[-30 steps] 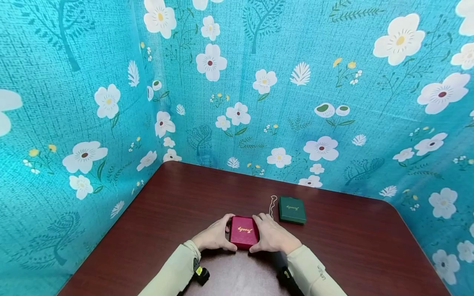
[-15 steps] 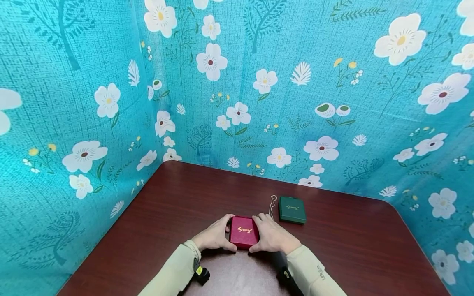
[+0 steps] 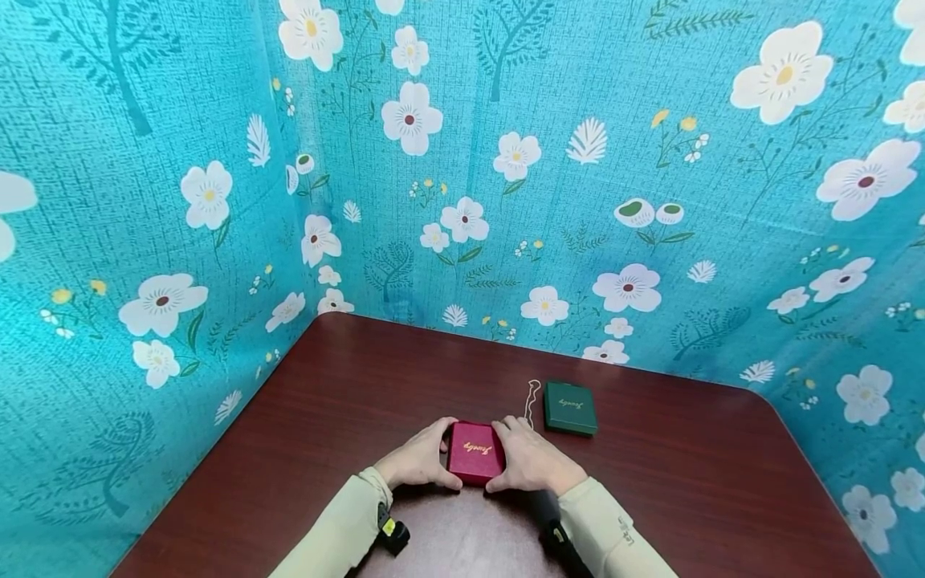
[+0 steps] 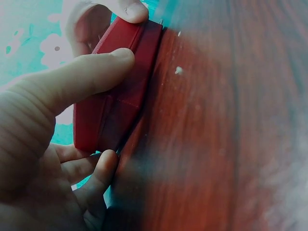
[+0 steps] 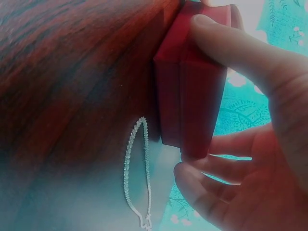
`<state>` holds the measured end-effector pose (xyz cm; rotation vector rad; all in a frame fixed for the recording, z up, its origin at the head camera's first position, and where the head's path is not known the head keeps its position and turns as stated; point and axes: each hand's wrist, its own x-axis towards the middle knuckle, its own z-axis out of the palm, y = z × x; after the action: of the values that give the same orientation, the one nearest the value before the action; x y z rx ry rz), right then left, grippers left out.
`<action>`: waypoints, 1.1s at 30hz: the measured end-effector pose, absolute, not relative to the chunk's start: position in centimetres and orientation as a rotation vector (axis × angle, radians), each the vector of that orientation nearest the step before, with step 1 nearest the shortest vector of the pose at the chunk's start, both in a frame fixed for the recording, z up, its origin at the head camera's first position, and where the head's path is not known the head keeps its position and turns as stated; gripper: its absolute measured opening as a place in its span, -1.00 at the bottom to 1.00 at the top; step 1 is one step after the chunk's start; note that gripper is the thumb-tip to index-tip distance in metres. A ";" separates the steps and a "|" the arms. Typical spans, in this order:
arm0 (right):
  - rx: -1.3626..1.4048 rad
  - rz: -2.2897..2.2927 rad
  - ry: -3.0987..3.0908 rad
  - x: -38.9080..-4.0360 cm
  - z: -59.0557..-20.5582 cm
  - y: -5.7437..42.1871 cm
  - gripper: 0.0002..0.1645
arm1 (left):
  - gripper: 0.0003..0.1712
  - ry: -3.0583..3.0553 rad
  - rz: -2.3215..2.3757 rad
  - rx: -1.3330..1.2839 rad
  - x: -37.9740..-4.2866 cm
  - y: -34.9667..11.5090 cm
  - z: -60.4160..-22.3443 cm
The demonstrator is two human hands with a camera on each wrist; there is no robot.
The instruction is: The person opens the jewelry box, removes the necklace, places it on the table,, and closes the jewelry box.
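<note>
A red jewelry box point(image 3: 476, 453) with gold lettering on its lid lies on the table between my two hands. My left hand point(image 3: 421, 459) grips its left side, thumb at the near edge and fingers at the far edge. On the right side my right hand point(image 3: 533, 459) holds it the same way. Seen from the left wrist, the thumb presses on the seam between lid and base of the red box point(image 4: 111, 96). In the right wrist view a sparkling chain bracelet point(image 5: 127, 166) lies on the table close to the box.
A green jewelry box point(image 3: 571, 409) with gold lettering sits on the dark wood table point(image 3: 686, 457) to the right of my right hand. The bracelet lies left of it. Blue flowered cloth point(image 3: 462, 160) hangs behind and along the table's left side.
</note>
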<state>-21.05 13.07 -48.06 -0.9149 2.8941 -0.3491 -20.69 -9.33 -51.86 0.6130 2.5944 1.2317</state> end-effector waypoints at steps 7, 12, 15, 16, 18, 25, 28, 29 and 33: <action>-0.914 -0.330 2.898 -21.3 -48.2 13.1 0.15 | 0.13 2.594 1.244 0.637 -20.8 -9.3 -51.9; -0.919 -0.334 2.893 -21.3 -48.2 13.1 0.15 | 0.14 2.609 1.208 0.601 -20.8 -9.3 -52.1; -0.921 -0.334 2.893 -21.2 -48.1 13.0 0.14 | 0.14 2.617 1.197 0.593 -20.8 -9.3 -52.1; -0.920 -0.332 2.893 -21.1 -48.1 13.0 0.14 | 0.14 2.617 1.195 0.593 -20.8 -9.3 -52.1; -0.917 -0.326 2.890 -21.1 -48.0 12.9 0.12 | 0.13 2.621 1.187 0.595 -20.9 -9.3 -52.1; -0.915 -0.290 2.891 -21.4 -47.6 12.7 0.10 | 0.08 2.631 1.178 0.628 -21.1 -9.4 -51.9; -0.935 -0.282 2.893 -21.3 -47.7 12.7 0.09 | 0.06 2.616 1.198 0.634 -21.1 -9.4 -51.8; -0.942 -0.278 2.894 -21.3 -47.7 12.7 0.08 | 0.05 2.611 1.202 0.634 -21.1 -9.4 -51.8; -0.969 -0.265 2.900 -21.2 -47.7 12.6 0.06 | 0.06 2.596 1.204 0.634 -21.0 -9.5 -51.8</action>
<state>-21.20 12.65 -47.74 -0.9687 2.9003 -0.2649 -21.03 -9.48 -51.83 0.6345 2.5958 1.2038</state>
